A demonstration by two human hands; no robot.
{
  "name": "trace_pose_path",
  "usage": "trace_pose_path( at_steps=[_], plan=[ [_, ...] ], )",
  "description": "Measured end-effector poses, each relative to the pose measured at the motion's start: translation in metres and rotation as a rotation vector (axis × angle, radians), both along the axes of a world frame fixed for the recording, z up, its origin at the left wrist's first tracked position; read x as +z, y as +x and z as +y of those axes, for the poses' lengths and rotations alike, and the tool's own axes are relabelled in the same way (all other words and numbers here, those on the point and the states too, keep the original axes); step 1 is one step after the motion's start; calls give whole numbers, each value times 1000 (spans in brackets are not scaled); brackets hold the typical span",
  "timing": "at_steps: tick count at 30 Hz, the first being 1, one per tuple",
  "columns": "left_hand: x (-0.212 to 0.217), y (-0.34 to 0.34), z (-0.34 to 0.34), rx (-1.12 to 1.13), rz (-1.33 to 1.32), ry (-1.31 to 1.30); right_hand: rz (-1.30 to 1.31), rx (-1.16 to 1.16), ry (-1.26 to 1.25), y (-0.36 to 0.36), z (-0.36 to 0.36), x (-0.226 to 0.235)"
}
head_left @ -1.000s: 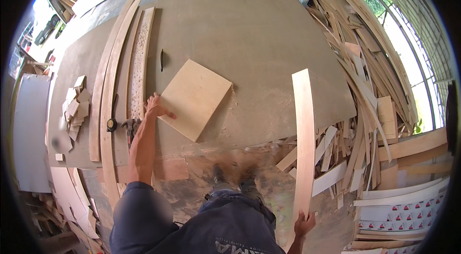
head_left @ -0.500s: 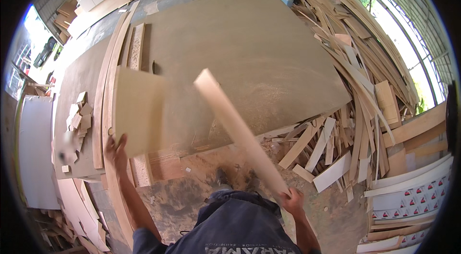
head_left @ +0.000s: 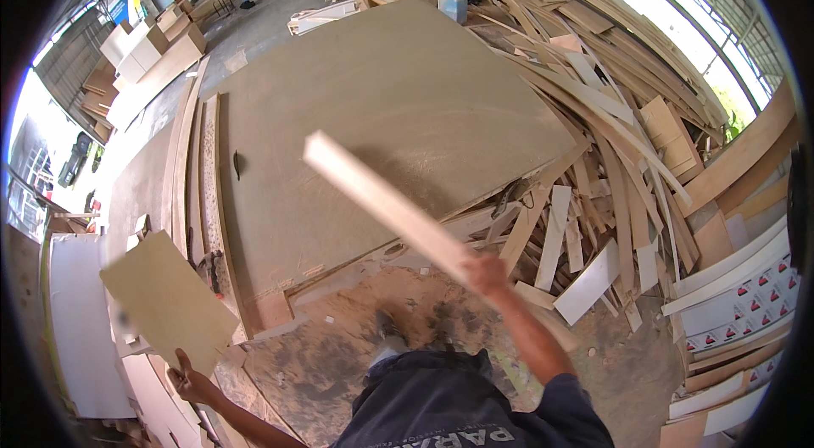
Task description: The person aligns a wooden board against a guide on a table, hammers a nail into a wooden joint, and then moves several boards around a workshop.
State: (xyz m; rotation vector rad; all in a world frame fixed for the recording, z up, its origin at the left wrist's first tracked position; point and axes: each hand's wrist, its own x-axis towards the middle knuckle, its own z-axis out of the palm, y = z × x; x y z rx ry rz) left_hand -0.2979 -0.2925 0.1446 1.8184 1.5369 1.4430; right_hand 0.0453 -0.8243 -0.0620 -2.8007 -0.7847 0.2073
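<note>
My left hand [head_left: 188,380] is closed on the near edge of a thin rectangular plywood panel [head_left: 170,291], held up at the lower left. My right hand [head_left: 489,272] grips a long, pale wooden plank [head_left: 390,211] partway along its length. The plank slants up and leftward above a large brown board surface [head_left: 365,83], and a short length sticks out behind the hand. A hammer [head_left: 210,272] lies just beyond the panel, near long wooden strips [head_left: 209,194] along the board's left side. A small dark object [head_left: 236,165] rests on the board.
Loose offcuts [head_left: 555,232] lie in a heap to the right of the board, below a tall stack of planks [head_left: 593,33]. White panels stand at the far left [head_left: 89,321] and lower right [head_left: 738,312]. Sawdust covers the floor [head_left: 339,363] around my feet.
My left hand has carried the plywood panel left and closer to me, uncovering the hammer. My right hand has risen and moved inward, and the plank now lies flatter. The whole view has shifted.
</note>
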Motion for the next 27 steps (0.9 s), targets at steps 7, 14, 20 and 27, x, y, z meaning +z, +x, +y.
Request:
trace_pose_path(
  at_steps=[7, 14, 20, 27],
  plan=[
    [-15, 3, -51, -40, -68, -70, -556, -943, -401, 42, -425, 31],
    [-40, 46, -82, -266, -463, -170, -644, -1254, -223, -174, -492, 30],
    [-106, 139, -91, -412, -665, -444, -404, -1296, -9, -300, -387, -25],
    [-136, 243, -137, -307, -624, -630, 30, -1378, 80, -350, -298, -108]
  ],
)
